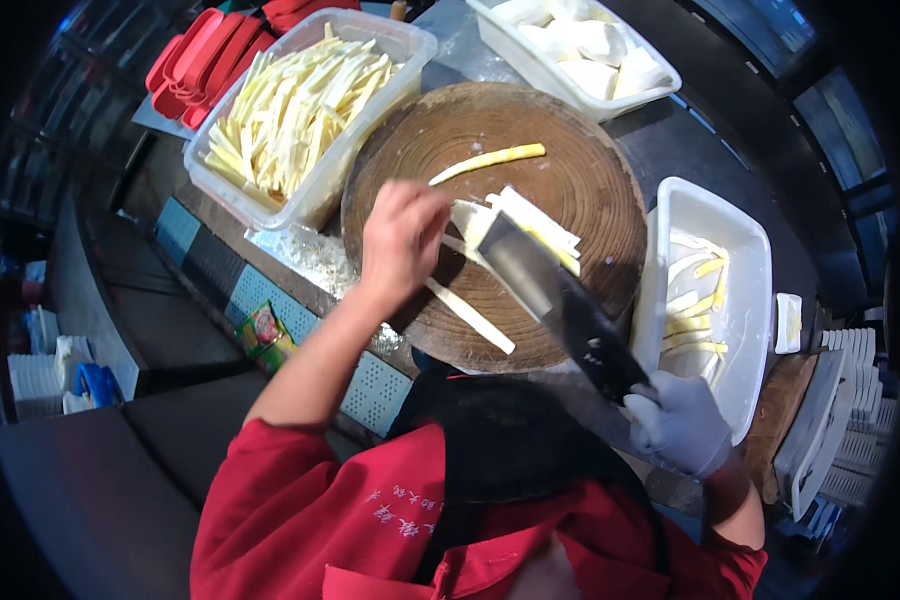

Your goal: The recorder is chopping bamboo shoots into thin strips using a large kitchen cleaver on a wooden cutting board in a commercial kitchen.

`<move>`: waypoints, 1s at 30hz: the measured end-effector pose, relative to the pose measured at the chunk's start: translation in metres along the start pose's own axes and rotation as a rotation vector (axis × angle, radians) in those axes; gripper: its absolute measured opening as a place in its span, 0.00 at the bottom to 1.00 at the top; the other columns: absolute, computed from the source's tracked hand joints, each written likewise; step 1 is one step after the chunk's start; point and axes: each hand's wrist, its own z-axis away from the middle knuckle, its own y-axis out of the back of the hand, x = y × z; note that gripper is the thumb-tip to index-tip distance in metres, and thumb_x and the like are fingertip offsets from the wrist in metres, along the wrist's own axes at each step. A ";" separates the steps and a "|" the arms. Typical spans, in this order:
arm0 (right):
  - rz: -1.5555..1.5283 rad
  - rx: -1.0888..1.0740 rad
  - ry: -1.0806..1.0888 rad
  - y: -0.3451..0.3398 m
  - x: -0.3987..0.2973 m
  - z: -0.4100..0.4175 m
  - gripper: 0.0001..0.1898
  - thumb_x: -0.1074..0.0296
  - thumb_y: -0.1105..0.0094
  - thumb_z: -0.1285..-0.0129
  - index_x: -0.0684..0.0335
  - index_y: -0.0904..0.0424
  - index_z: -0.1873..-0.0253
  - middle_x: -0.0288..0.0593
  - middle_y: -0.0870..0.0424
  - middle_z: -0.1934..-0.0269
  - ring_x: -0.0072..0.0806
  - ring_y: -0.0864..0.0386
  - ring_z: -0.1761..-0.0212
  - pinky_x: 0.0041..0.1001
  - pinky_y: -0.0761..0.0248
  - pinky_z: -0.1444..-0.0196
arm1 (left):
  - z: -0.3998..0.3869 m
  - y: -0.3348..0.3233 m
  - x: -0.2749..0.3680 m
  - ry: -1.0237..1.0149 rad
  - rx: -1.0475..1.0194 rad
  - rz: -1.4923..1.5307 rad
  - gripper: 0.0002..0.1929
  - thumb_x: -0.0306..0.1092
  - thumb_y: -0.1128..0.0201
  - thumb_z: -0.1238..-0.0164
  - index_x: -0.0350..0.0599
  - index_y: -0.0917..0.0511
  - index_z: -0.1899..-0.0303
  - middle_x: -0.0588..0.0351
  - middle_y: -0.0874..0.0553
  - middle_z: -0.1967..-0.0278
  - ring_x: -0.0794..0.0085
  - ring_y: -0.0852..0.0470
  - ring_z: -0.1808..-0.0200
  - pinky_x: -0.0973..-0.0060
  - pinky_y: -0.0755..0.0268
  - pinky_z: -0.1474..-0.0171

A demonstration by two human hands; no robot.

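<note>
My right hand point(679, 424), in a pale glove, grips a cleaver point(562, 307) whose blade lies over the round wooden chopping block point(435, 322). Beside the blade are pale cut pieces point(540, 217) that look like bamboo shoot. My bare left hand point(409, 225) is over the block's left part, fingers bent and slightly blurred; whether it holds anything cannot be told. Near its fingertips, a yellowish strip point(495, 158) lies toward the block's far side. Another pale strip point(471, 315) lies on the near side, and a thin piece shows beside the left hand.
A plastic tub point(427, 46) full of cut strips stands at the upper left, by red plastic items point(214, 56). A white tub point(600, 112) of large pale chunks is at the top. Right of the block, another tub point(754, 300) holds yellow and white pieces.
</note>
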 end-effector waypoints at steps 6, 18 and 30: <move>-0.109 -0.101 0.073 -0.026 -0.020 -0.024 0.09 0.63 0.38 0.35 0.62 0.20 0.63 0.51 0.18 0.69 0.53 0.17 0.66 0.47 0.24 0.64 | -0.080 -0.067 -0.045 0.007 -0.551 0.043 0.14 0.33 0.29 0.39 0.43 0.14 0.53 0.48 0.15 0.55 0.50 0.18 0.47 0.59 0.23 0.43; -0.422 -0.073 -0.270 -0.017 0.011 -0.043 0.10 0.68 0.42 0.30 0.71 0.22 0.59 0.42 0.20 0.78 0.25 0.19 0.81 0.29 0.24 0.75 | 0.013 0.025 0.034 -0.210 -0.191 -0.111 0.18 0.22 0.31 0.45 0.45 0.14 0.51 0.51 0.18 0.55 0.58 0.19 0.55 0.64 0.23 0.52; 0.110 -0.023 0.181 0.010 -0.017 -0.013 0.08 0.66 0.38 0.34 0.63 0.24 0.65 0.51 0.21 0.72 0.53 0.19 0.69 0.47 0.28 0.69 | 0.066 0.003 0.054 -0.100 -0.138 0.029 0.11 0.25 0.28 0.43 0.37 0.17 0.58 0.50 0.16 0.60 0.56 0.16 0.56 0.64 0.20 0.54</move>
